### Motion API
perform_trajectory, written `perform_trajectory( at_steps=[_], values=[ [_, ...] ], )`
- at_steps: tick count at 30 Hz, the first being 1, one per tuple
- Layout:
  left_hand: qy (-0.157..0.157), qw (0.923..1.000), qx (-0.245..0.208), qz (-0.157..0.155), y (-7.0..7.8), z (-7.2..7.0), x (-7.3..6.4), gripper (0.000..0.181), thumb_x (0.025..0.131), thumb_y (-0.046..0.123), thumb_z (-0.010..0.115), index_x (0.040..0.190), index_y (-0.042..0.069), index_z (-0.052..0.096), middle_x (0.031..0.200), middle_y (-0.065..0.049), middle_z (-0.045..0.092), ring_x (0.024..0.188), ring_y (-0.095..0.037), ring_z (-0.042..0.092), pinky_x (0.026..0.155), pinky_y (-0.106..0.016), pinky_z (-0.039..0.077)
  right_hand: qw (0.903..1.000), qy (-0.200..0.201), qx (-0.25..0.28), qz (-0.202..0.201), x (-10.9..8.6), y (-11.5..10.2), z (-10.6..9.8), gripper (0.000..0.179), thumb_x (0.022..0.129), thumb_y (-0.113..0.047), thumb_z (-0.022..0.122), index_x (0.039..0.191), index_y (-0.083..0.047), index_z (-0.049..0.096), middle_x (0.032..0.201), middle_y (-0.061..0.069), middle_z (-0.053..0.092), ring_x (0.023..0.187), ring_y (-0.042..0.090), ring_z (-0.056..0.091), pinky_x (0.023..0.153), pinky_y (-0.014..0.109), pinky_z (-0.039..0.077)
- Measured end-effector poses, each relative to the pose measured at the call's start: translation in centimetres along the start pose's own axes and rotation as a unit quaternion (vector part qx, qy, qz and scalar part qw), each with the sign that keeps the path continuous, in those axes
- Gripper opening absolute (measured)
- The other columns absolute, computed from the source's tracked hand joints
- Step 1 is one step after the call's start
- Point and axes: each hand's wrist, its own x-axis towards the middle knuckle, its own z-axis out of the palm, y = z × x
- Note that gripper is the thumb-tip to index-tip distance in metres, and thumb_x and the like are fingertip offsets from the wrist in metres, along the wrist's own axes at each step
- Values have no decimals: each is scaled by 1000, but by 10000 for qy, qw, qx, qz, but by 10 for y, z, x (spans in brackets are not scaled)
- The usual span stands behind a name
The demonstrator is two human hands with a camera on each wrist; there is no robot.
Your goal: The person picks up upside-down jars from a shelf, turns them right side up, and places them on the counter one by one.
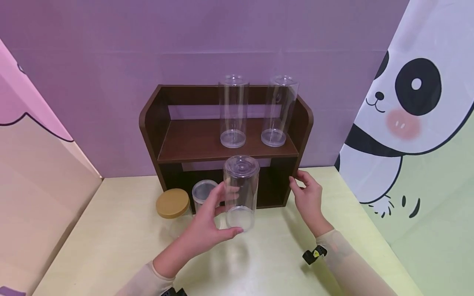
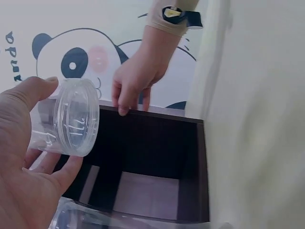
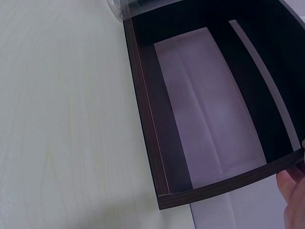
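Note:
In the head view my left hand [image 1: 203, 232] holds a clear plastic jar [image 1: 247, 189] in front of a dark brown two-tier shelf [image 1: 200, 142]. The thumb is on the near side, with fingers curled behind. The left wrist view shows the same jar [image 2: 78, 119] between thumb and fingers. My right hand [image 1: 309, 199] pinches the front edge of the shelf's right side panel; its thumb and fingers straddle that edge in the left wrist view. At the right wrist view's edge, only part of my right hand [image 3: 294, 195] appears, against the panel.
Two tall clear jars, one mid-shelf [image 1: 233, 109] and one at right [image 1: 274, 137], stand on the upper board. A jar with a yellow-brown lid [image 1: 172, 203] and another with a translucent lid [image 1: 204, 190] stand at the shelf's lower left. A pale wooden table [image 1: 122, 246] lies underneath.

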Motion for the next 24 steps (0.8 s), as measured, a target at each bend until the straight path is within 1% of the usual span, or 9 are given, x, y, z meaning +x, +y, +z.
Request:
perform_trajectory(
  at_steps=[6, 11, 13, 16, 18, 19, 20, 21, 24],
  values=[
    [-61, 9999, -75, 124, -11, 4, -9, 122, 78, -5, 98, 173, 28, 28, 163, -1, 53, 146, -26, 58, 114, -38, 54, 10000, 9, -3, 13, 0, -3, 0, 16, 101, 0, 78, 117, 0, 78, 114, 16, 82, 107, 31, 76, 78, 7, 56],
    [-142, 9998, -145, 42, -17, 8, -14, 120, 78, -5, 98, 171, 29, 32, 161, 0, 54, 144, -23, 58, 115, -37, 54, 9998, -8, 117, 170, 1, -6, -3, 18, 101, 1, 78, 118, 1, 78, 114, 17, 82, 107, 33, 76, 79, 8, 56],
    [-186, 9997, -182, 4, -18, 9, -15, 119, 77, -5, 98, 171, 30, 33, 160, 0, 55, 144, -23, 58, 116, -37, 54, 9997, 91, 176, 167, 0, -8, -3, 20, 101, 0, 78, 121, 1, 77, 117, 16, 81, 109, 33, 75, 81, 9, 56],
    [-232, 9995, -215, -55, -19, 10, -16, 119, 77, -4, 99, 170, 30, 33, 159, 0, 55, 143, -23, 58, 115, -39, 54, 9984, 446, 352, -79, -4, -13, -4, 21, 102, 1, 76, 123, 4, 73, 120, 19, 76, 111, 31, 72, 85, 12, 55],
    [-251, 9994, -214, -100, -20, 11, -18, 118, 78, -4, 99, 170, 29, 33, 160, 0, 54, 142, -23, 58, 115, -40, 55, 9956, 654, 552, -371, -8, -21, -4, 18, 103, 2, 75, 120, 6, 72, 117, 20, 72, 109, 28, 69, 87, 15, 55],
    [-256, 9994, -195, -112, -21, 11, -19, 118, 78, -3, 99, 170, 29, 34, 160, 0, 54, 142, -22, 58, 114, -41, 55, 9939, 675, 678, -542, -11, -27, -4, 16, 103, 4, 74, 118, 7, 72, 115, 21, 70, 107, 25, 68, 87, 17, 54],
    [-261, 9994, -186, -123, -22, 11, -19, 118, 78, -3, 99, 170, 29, 34, 160, 1, 54, 142, -22, 58, 114, -42, 55, 9921, 615, 828, -720, -13, -33, -4, 14, 102, 6, 73, 116, 7, 71, 112, 21, 69, 105, 22, 68, 87, 18, 55],
    [-267, 9994, -172, -129, -22, 11, -20, 118, 78, -3, 99, 170, 28, 34, 160, 1, 53, 142, -23, 58, 114, -43, 55, 9902, 468, 973, -882, -15, -41, -4, 13, 102, 9, 72, 115, 7, 71, 109, 21, 68, 103, 19, 67, 88, 18, 55],
    [-268, 9995, -117, -96, -24, 11, -20, 118, 77, -5, 99, 171, 27, 34, 161, 1, 53, 143, -24, 57, 114, -44, 55, 9812, -394, 1463, -1194, -21, -66, -4, 18, 101, 13, 68, 117, 7, 70, 107, 21, 68, 101, 16, 68, 90, 18, 57]
  ],
)
